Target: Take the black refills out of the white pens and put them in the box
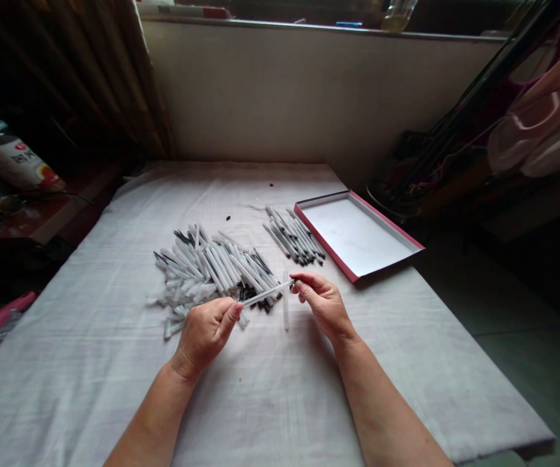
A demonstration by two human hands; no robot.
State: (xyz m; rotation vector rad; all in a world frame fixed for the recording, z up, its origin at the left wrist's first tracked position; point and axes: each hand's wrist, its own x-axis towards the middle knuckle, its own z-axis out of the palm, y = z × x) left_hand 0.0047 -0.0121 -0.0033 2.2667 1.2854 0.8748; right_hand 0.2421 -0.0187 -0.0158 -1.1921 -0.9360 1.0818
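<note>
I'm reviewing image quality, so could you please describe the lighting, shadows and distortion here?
Head view: the red-rimmed tray catches light, while the curtain sinks into dimness; head view: a soft shadow lies on the tablecloth by the right hand; head view: the jar at the left edge looks stretched and tilted; head view: the left hand shows no obvious motion blur.
</note>
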